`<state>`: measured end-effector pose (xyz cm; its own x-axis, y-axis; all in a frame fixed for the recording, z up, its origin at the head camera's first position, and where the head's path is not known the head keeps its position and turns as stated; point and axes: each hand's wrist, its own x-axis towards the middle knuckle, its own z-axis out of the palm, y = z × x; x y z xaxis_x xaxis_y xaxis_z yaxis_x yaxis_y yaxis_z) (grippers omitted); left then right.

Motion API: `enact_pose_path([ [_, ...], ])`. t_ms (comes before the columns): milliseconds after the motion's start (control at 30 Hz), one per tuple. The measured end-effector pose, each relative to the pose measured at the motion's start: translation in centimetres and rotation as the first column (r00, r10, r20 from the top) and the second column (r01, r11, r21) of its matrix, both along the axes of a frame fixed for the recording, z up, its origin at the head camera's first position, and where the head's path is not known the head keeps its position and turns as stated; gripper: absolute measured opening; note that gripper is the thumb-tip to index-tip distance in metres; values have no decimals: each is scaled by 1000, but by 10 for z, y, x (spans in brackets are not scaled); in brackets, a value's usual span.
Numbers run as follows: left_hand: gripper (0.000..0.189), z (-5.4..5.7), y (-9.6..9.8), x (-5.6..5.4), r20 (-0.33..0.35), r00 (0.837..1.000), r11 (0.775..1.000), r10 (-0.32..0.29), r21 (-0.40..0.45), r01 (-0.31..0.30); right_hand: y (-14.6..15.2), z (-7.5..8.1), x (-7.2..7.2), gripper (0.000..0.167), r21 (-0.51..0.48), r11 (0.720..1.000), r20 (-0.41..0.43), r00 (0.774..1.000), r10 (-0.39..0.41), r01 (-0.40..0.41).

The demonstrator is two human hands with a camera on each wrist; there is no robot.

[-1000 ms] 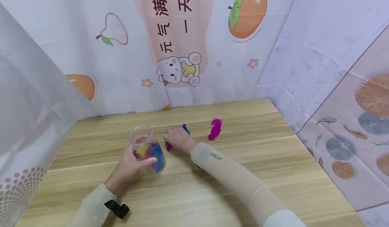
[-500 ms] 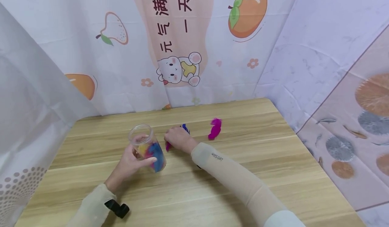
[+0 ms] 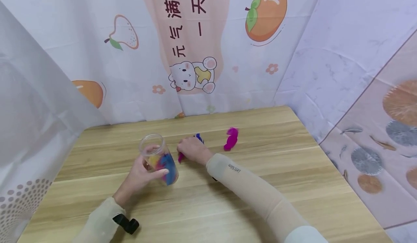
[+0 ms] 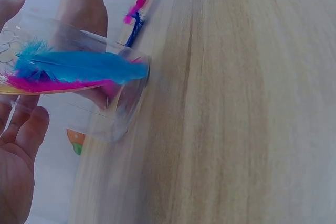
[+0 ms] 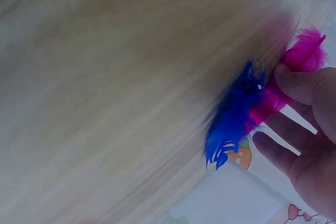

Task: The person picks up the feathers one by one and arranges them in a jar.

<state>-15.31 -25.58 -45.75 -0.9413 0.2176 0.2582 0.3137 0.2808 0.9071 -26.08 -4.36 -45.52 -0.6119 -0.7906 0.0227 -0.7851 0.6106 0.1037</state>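
My left hand [image 3: 138, 174] grips a clear plastic jar [image 4: 118, 123], open at the top and tilted on the table. Inside, a light blue feather [image 4: 84, 66] and a magenta feather [image 4: 58, 84] show, with some yellow beside them. To the jar's right, my right hand [image 3: 194, 150] pinches another magenta feather [image 5: 306, 53] at the tabletop between thumb and fingers. A dark blue feather [image 5: 231, 116] lies on the wood right by those fingertips, mostly covered by the hand in the head view. Farther right lies a separate magenta feather [image 3: 231, 139].
The wood-grain table [image 3: 260, 170] ends at a printed curtain [image 3: 241, 47] behind and another cloth on the right. A black strap with a small device [image 3: 126, 224] sits at the left wrist.
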Motion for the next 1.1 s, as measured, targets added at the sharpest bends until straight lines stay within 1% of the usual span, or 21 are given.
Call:
enact_pose_path([
  [133, 73, 0, 0, -1, 1, 1000, 1000, 7, -14, -7, 5, -1, -3, 13, -48, 999, 5, 1000, 20, -19],
  [200, 73, 1, 0, -1, 4, 1000, 1000, 14, -24, -14, 7, 1, -4, 15, -55, 998, 26, 999, 29, -28],
  [267, 73, 1, -1, 0, 6, 1000, 1000, 8, -22, -7, 9, 3, -4, 17, -56, 998, 56, 998, 37, -34],
  [367, 74, 2, -1, 0, 10, 1000, 1000, 5, -22, -5, 9, 8, -4, 18, -65, 996, 85, 994, 70, -65],
  [433, 74, 1, -1, 0, 9, 1000, 1000, 4, -22, -4, 8, 11, -5, 18, -97, 991, 97, 990, 99, -89],
  [467, 73, 1, -1, 0, 10, 1000, 1000, 8, -26, -8, 8, 12, -5, 18, -133, 986, 113, 987, 118, -103],
  [567, 73, 1, -1, 0, 6, 1000, 1000, 10, -28, -10, 7, 16, -7, 19, -249, 961, 177, 970, 168, -121],
  [667, 73, 1, -1, -1, 6, 1000, 1000, 2, -13, -2, 6, 22, -8, 19, -368, 922, 244, 945, 216, -116],
  [733, 73, 1, -1, -2, 4, 1000, 1000, -2, -12, 2, 7, 26, -7, 19, -419, 902, 257, 939, 229, -105],
  [833, 73, 0, -1, -2, 6, 1000, 1000, -6, -9, 6, 8, 34, -7, 18, -485, 870, 270, 930, 250, -93],
  [1000, 75, 0, -1, -2, 17, 1000, 1000, -9, 7, 9, 7, 48, -4, 18, -557, 829, 325, 906, 272, -49],
  [1100, 75, 1, 0, -2, 11, 1000, 1000, -14, 16, 13, 7, 59, 0, 18, -590, 806, 337, 898, 284, -33],
])
